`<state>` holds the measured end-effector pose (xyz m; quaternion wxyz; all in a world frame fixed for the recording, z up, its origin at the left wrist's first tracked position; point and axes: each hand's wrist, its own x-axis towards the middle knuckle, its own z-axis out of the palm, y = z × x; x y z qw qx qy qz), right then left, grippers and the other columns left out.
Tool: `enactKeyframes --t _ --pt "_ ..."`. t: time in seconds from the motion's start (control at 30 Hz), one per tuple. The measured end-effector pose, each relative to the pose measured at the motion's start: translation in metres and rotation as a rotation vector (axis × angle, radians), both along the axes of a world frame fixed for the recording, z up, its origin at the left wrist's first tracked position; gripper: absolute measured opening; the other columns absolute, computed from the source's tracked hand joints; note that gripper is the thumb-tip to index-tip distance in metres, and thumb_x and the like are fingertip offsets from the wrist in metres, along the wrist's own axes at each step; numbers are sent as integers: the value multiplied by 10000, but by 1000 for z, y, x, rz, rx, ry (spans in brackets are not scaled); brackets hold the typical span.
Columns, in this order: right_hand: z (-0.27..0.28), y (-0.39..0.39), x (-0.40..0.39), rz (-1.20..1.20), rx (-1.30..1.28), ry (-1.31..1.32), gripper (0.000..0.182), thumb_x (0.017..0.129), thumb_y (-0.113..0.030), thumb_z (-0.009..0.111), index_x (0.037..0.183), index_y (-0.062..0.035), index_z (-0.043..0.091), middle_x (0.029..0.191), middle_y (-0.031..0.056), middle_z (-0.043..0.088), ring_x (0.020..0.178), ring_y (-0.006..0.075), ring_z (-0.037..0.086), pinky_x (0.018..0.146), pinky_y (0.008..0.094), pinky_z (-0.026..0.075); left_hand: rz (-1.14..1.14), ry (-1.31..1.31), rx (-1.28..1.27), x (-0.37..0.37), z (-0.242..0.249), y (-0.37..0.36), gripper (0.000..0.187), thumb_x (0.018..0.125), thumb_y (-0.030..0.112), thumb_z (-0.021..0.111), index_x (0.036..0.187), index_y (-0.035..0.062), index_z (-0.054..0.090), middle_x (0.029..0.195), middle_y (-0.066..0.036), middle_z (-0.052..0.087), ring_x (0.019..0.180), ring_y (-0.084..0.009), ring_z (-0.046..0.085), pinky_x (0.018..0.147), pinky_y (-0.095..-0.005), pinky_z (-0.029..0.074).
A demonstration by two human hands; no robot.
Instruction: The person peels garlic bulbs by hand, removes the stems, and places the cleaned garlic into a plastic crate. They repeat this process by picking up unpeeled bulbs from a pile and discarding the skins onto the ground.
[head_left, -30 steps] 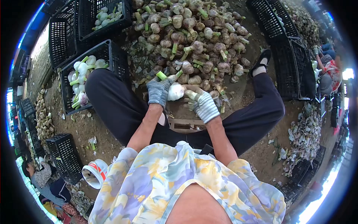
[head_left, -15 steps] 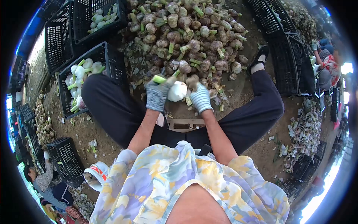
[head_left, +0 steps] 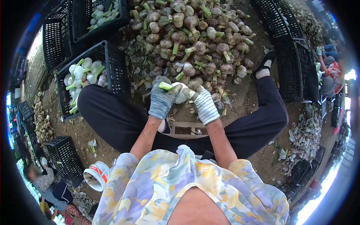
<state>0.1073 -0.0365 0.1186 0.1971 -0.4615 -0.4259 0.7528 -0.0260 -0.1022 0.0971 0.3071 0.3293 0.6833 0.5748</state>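
Between my gloved hands is a white garlic bulb (head_left: 180, 96) with a short green stem pointing left. My left hand (head_left: 161, 100) is closed around it, the stem poking out near the thumb. On the bulb's right side, the bent fingers of my right hand (head_left: 204, 104) press against its skin; whether they pinch a strip of peel is hidden. Both gloves are grey-striped and dirty at the fingers. Just beyond my hands lies a heap of unpeeled garlic (head_left: 197, 47), brownish and purple, with cut stems.
A black crate (head_left: 106, 56) of white bulbs stands by my left knee, with more crates behind it. Other crates (head_left: 287, 71) line the right side. Beside my left elbow is a white bucket (head_left: 96, 176). Co-workers sit at far left (head_left: 47, 183) and far right (head_left: 332, 77).
The bulb has shifted slightly right and is now more covered by my hands. My right fingers have come in over its right side, and the camera view has shifted a little.
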Motion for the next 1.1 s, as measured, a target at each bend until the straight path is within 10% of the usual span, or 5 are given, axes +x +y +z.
enactKeyframes --t 0.3,0.5,0.8,1.0,1.1 --pt "-12 1 22 -127 -340 211 300 814 -150 612 1062 3 538 872 73 620 754 132 598 586 288 507 71 -445 -160 -8 -15 4 261 695 132 749 764 58 509 676 -5 499 588 -85 446 533 -242 407" --pt "-28 -7 6 -58 649 -260 274 700 -21 623 972 -5 591 780 110 629 611 185 587 589 300 485 -64 289 36 -3 -16 5 255 696 110 734 749 57 491 662 -4 477 575 -88 433 541 -232 404" --pt "-46 -15 2 1131 890 -918 241 728 -139 564 962 -88 595 1078 159 555 1016 306 526 788 506 422 294 -736 177 -42 -9 -17 159 737 196 607 824 71 561 779 -6 528 744 -105 509 682 -242 427" --pt "-57 77 -36 601 1337 -969 451 726 -112 572 1167 -120 479 1198 172 453 1028 332 486 829 458 408 818 654 -137 -175 57 -78 455 717 166 730 1055 -31 497 944 -155 564 795 -183 584 657 -285 529" --pt "-116 90 -47 854 1372 -921 454 747 -71 510 1191 -154 471 1219 182 436 1042 350 481 844 479 407 723 448 29 -133 86 -46 440 759 213 689 1109 11 516 981 -103 551 777 -143 559 597 -249 495"
